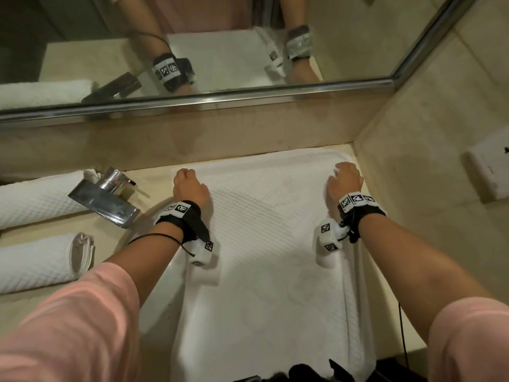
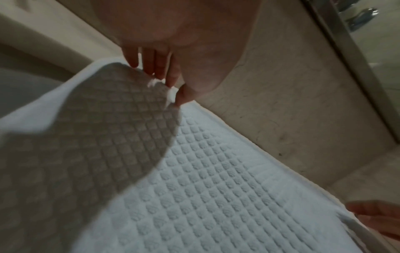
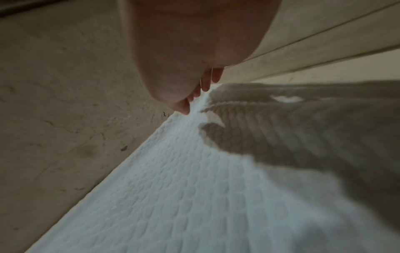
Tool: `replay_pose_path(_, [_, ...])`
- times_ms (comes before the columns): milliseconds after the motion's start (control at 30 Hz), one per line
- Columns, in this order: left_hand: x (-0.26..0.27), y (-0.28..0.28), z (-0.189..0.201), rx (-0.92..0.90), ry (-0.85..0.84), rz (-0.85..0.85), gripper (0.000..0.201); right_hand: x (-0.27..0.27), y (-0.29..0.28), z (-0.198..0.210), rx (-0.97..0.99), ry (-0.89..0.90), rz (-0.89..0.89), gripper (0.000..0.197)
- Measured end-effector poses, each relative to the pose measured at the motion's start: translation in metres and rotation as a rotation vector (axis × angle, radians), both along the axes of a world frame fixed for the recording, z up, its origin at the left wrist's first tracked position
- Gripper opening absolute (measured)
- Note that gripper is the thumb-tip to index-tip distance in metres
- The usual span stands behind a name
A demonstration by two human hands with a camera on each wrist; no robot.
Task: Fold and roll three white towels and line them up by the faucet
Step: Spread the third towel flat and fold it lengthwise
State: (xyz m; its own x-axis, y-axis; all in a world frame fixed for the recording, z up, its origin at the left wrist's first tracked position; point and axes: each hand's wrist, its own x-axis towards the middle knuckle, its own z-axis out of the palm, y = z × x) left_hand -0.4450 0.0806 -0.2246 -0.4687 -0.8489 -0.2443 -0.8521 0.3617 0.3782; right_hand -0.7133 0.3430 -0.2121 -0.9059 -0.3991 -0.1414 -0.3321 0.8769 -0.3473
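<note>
A white waffle-weave towel (image 1: 275, 230) lies spread flat on the counter, running from the back wall to the front edge. My left hand (image 1: 187, 183) is at its far left corner, where the thumb and fingers (image 2: 171, 89) pinch the towel (image 2: 216, 188) edge. My right hand (image 1: 344, 180) is at the far right corner against the side wall, fingers bent down onto the towel (image 3: 173, 188). The cloth puckers under the right hand (image 2: 378, 220). Two rolled white towels (image 1: 35, 199) (image 1: 38, 260) lie side by side at the left of the chrome faucet (image 1: 107, 197).
A mirror (image 1: 220, 51) with a metal frame runs along the back wall above a low stone ledge. The beige side wall (image 1: 413, 161) stands close on the right and carries a white plate (image 1: 490, 172). Bare counter (image 1: 154, 180) shows between faucet and towel.
</note>
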Motion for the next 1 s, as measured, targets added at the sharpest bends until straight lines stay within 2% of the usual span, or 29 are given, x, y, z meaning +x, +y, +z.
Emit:
replay_pose_path(100, [-0.008, 0.002, 0.003, 0.065, -0.036, 0.002, 0.053, 0.030, 0.022, 0.016, -0.057, 0.040, -0.071, 0.029])
replay_pose_path(200, [-0.019, 0.013, 0.007, 0.087, -0.042, -0.061, 0.058, 0.060, 0.047, 0.025, -0.017, 0.028, -0.134, 0.028])
replay_pose_path(300, [-0.040, 0.033, 0.010, 0.070, -0.034, -0.244, 0.056, 0.086, 0.075, 0.026, 0.036, -0.041, -0.235, 0.036])
replay_pose_path(400, [-0.065, 0.060, 0.013, 0.081, 0.009, -0.487, 0.050, 0.110, 0.096, 0.029, 0.123, -0.195, -0.428, 0.050])
replay_pose_path(467, [-0.082, 0.080, 0.016, 0.114, 0.034, -0.639, 0.050, 0.121, 0.108, 0.029, 0.186, -0.280, -0.490, 0.054])
replay_pose_path(600, [-0.112, 0.111, 0.016, 0.112, -0.017, -0.842, 0.052, 0.130, 0.127, 0.028, 0.237, -0.372, -0.469, 0.033])
replay_pose_path(667, [-0.123, 0.121, 0.012, 0.094, -0.085, -0.917, 0.055, 0.132, 0.131, 0.029, 0.227, -0.372, -0.481, 0.031])
replay_pose_path(767, [-0.130, 0.127, 0.005, 0.077, -0.160, -0.959, 0.060, 0.133, 0.135, 0.031, 0.217, -0.378, -0.501, 0.033])
replay_pose_path(867, [-0.131, 0.132, -0.004, 0.058, -0.225, -0.982, 0.066, 0.131, 0.140, 0.029, 0.249, -0.405, -0.448, 0.032])
replay_pose_path(1000, [-0.128, 0.136, -0.010, 0.040, -0.258, -0.992, 0.073, 0.130, 0.141, 0.021, 0.248, -0.372, -0.448, 0.027])
